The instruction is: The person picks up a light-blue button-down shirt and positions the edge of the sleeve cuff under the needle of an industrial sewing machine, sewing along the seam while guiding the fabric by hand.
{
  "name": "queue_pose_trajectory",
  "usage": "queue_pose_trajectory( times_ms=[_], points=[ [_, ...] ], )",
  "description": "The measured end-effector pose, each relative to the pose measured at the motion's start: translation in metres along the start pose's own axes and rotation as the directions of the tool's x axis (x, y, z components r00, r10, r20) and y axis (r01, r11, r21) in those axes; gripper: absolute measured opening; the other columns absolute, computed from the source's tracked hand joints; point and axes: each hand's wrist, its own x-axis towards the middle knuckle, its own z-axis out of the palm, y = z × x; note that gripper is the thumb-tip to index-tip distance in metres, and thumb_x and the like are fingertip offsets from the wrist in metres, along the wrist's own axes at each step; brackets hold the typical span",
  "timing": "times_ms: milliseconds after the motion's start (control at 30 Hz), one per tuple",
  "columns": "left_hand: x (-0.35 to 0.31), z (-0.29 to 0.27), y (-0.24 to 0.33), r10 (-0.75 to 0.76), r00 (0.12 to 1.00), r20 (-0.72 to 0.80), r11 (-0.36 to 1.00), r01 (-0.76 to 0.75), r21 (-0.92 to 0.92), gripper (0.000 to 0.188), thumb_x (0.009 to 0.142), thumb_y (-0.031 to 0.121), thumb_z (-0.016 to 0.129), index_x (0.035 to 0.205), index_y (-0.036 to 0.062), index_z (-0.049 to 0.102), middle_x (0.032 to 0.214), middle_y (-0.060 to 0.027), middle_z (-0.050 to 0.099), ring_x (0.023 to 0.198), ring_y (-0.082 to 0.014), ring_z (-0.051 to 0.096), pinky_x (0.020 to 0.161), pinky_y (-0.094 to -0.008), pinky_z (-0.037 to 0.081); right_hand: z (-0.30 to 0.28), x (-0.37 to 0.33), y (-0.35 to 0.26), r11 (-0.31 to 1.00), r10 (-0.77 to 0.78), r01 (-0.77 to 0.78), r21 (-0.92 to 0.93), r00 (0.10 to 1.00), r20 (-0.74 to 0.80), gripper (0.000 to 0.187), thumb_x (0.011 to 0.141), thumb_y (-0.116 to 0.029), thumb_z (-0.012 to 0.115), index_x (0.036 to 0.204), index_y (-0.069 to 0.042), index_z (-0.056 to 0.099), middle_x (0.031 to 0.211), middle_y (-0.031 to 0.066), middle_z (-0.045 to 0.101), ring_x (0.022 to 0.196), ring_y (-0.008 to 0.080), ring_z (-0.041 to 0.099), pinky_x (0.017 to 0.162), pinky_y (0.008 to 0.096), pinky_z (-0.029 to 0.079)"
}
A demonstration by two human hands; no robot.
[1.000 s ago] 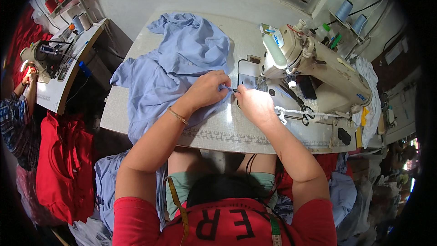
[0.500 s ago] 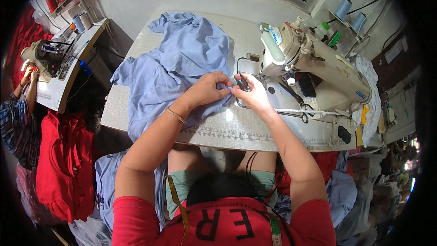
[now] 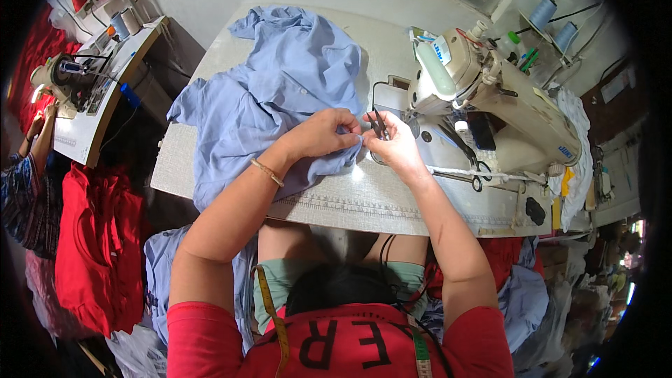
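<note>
A light blue shirt [image 3: 280, 87] lies crumpled across the sewing table, a button visible on its front. My left hand [image 3: 320, 134] is closed in a pinch on the near right edge of the cloth. Close beside it, my right hand [image 3: 399, 148] has a pair of dark thread snips [image 3: 378, 124] tucked in the fingers, blades pointing away from me. The right thumb and fingertip meet at the same cloth edge; whether they pinch it too is hard to make out.
A sewing machine [image 3: 511, 91] stands at the right of the table [image 3: 231, 178], with black-handled scissors [image 3: 479, 171] by its base. Blue thread cones [image 3: 543, 14] sit behind it. Red garments [image 3: 98, 245] hang at the left, near another person's hands [image 3: 42, 120] at a second machine.
The whole view has shifted slightly. Both hands stay together at the cloth edge, with the fingertips slightly moved and the snips tilted a little differently in the right hand.
</note>
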Motion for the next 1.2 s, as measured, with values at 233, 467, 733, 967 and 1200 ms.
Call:
queue_pose_trajectory(
  times_ms=[233,467,733,967,1200],
  points=[
    [-0.001,-0.002,0.001,-0.024,1.0,-0.021,0.999,0.025,0.048,0.014,0.079,0.011,0.066,0.088,0.0019,0.062,0.077,-0.0041,0.06,0.073,-0.0116,0.053,0.068,-0.0254,0.043,0.002,-0.001,0.0,0.999,0.013,-0.015,0.046,0.999,0.045,0.034,0.077,-0.006,0.064,0.11,-0.003,0.054,0.086,-0.0019,0.056,0.072,0.0027,0.049,0.062,0.0181,0.041],
    [-0.002,-0.001,0.007,-0.025,0.999,-0.024,1.0,0.024,-0.013,0.015,0.076,0.011,0.066,0.089,0.0018,0.063,0.079,-0.0063,0.063,0.076,-0.0145,0.058,0.071,-0.0272,0.045,-0.001,0.003,0.007,0.998,-0.014,0.012,0.053,0.999,0.036,0.031,0.078,-0.006,0.062,0.107,-0.003,0.055,0.088,-0.0019,0.058,0.07,0.0022,0.048,0.061,0.0182,0.041],
    [-0.011,-0.002,0.014,0.003,0.999,-0.046,0.998,-0.006,-0.058,0.024,0.077,-0.002,0.065,0.099,0.0013,0.057,0.094,-0.0026,0.056,0.087,-0.0112,0.051,0.079,-0.0252,0.043,0.0,-0.004,-0.006,0.996,-0.026,0.017,0.092,0.995,0.093,0.032,0.077,-0.008,0.064,0.107,-0.003,0.055,0.087,-0.002,0.058,0.071,0.0027,0.049,0.063,0.0187,0.04],
    [-0.035,0.008,0.034,0.112,0.951,-0.288,0.981,-0.06,0.184,0.025,0.076,0.0,0.064,0.099,-0.0002,0.055,0.105,-0.01,0.056,0.093,-0.0208,0.056,0.081,-0.0305,0.045,-0.006,-0.005,0.001,0.989,-0.007,-0.006,0.148,0.996,0.087,0.036,0.077,-0.01,0.066,0.11,-0.003,0.054,0.084,-0.0029,0.056,0.07,0.0029,0.048,0.062,0.0182,0.039],
    [-0.035,0.024,0.033,0.335,0.899,-0.281,0.82,-0.131,0.557,0.013,0.078,0.005,0.063,0.09,0.0001,0.06,0.097,-0.0121,0.056,0.084,-0.0305,0.058,0.073,-0.0372,0.048,-0.005,-0.007,0.002,0.989,-0.017,0.0,0.148,0.993,0.115,0.034,0.079,-0.006,0.064,0.111,-0.003,0.054,0.091,-0.0019,0.056,0.08,0.0035,0.05,0.073,0.0194,0.042]
  ],
)
